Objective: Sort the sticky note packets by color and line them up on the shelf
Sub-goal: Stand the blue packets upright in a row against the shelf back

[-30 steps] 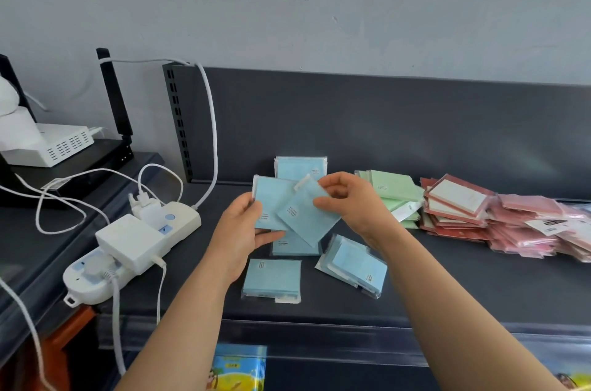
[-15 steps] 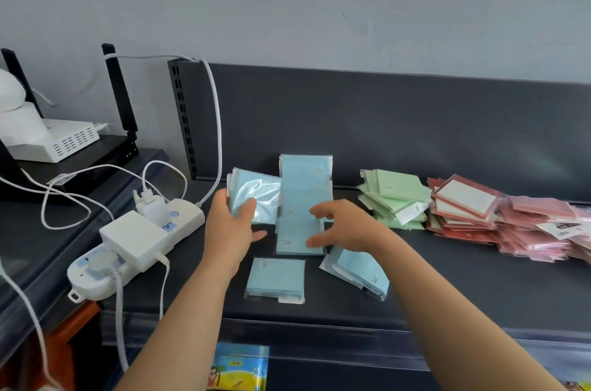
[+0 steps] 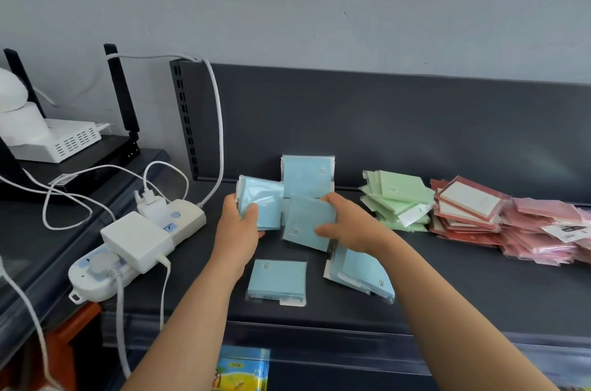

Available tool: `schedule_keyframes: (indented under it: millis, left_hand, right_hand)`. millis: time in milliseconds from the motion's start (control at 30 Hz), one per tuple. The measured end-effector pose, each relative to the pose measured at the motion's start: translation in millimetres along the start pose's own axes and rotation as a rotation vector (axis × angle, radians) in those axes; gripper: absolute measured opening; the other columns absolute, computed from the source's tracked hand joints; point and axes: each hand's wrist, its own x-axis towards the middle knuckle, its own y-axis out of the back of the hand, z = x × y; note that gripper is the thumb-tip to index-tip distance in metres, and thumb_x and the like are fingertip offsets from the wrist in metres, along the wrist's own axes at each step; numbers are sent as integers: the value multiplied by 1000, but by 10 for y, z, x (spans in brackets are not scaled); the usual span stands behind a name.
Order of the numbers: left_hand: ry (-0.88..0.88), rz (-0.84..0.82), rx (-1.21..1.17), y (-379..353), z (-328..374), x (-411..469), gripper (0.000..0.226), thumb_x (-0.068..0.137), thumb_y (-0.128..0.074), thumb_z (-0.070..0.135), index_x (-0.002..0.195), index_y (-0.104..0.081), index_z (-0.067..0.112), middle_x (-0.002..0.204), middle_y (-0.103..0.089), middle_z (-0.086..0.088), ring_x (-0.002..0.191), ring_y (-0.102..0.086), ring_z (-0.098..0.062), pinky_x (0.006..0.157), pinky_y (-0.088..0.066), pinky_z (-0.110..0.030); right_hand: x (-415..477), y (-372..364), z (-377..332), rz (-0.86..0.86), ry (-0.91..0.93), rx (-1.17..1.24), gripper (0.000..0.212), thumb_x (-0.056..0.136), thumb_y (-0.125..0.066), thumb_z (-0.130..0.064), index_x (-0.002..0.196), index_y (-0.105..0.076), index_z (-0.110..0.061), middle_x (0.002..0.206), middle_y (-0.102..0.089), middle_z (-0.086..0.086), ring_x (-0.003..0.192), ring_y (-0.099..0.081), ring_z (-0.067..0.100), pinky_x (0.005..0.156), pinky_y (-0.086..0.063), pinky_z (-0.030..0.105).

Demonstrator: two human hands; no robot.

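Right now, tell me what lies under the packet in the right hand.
Under the blue packet in the right hand, only a blue sliver shows, likely another packet; the rest is covered.

On the shelf [image 3: 447, 294], the left hand [image 3: 236, 230] holds the left-hand packet [image 3: 265, 202] just left of the right-hand packet [image 3: 303, 224], which the right hand [image 3: 351, 227] holds. Behind both, a leaning packet [image 3: 307, 176] stands against the back panel. In front, a flat packet [image 3: 276, 278] lies near the front edge, with a small stack [image 3: 361, 272] to its right. Further right sit the near pile [image 3: 396, 199], middle pile [image 3: 470, 208] and far pile [image 3: 543, 230]. A power strip [image 3: 137, 246] lies at the shelf's left end
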Motion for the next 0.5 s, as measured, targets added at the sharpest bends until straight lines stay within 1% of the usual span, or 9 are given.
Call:
schedule_keyframes:
  millis: [33,100,200,267,333,433,467,500]
  left_hand:
    - [11,-45,1,-12,9,-2,15,102,-41,19,115,-44,27,117,-59,2,101,-62,-14,81,-53,-29]
    - [49,-159,-28,-49,45,-19,15,103,-39,21,112,-48,28,113,-62,2,100,-65,-13,87,-54,-33]
    - [93,-300,-53,-111,106,-53,16,105,-37,30,113,-50,33,113,-66,0,104,-65,-15,93,-54,-37]
    - [90,-343,-39,-134,120,-53,19,104,-37,35,119,-49,31,115,-65,1,105,-65,-15,96,-53,-38]
    - [80,-391,2,-151,114,-47,25,103,-40,36,125,-45,27,120,-62,2,108,-63,-14,98,-52,-37]
    - [69,-443,104,-175,101,-38,29,103,-42,34,132,-36,28,124,-56,7,109,-61,-11,101,-48,-35]
    - [71,-456,147,-186,107,-33,30,104,-40,34,133,-33,30,124,-55,8,109,-59,-10,99,-46,-32]
    - [76,-471,206,-201,120,-24,31,104,-38,35,134,-30,32,124,-53,9,110,-57,-10,95,-43,-29]
  right_hand:
    - [1,6,6,15,12,57,35,88,-64,-17,118,-47,-20,108,-58,3,79,-58,12,64,-51,24]
    - [22,2,7,39,15,129,32,87,-66,-18,114,-49,-22,103,-62,2,82,-61,14,72,-55,30]
    - [73,-35,4,111,-9,235,45,80,-76,-22,114,-48,-26,107,-60,0,94,-63,17,80,-58,36]
    - [94,-44,0,150,-24,285,50,78,-78,-24,117,-47,-26,108,-60,-2,95,-62,16,78,-57,32]
    - [96,-55,10,151,-34,323,47,79,-78,-25,118,-51,-21,106,-63,-4,93,-64,13,77,-57,28]
    - [110,-70,32,142,-52,348,43,81,-76,-25,119,-59,-15,107,-68,-5,95,-66,12,87,-56,33]
    - [111,-69,30,135,-64,338,41,83,-75,-26,118,-59,-15,108,-68,-4,96,-65,12,86,-55,32]
    - [116,-62,30,129,-80,319,38,85,-72,-27,118,-58,-14,108,-67,-3,94,-64,12,82,-55,28]
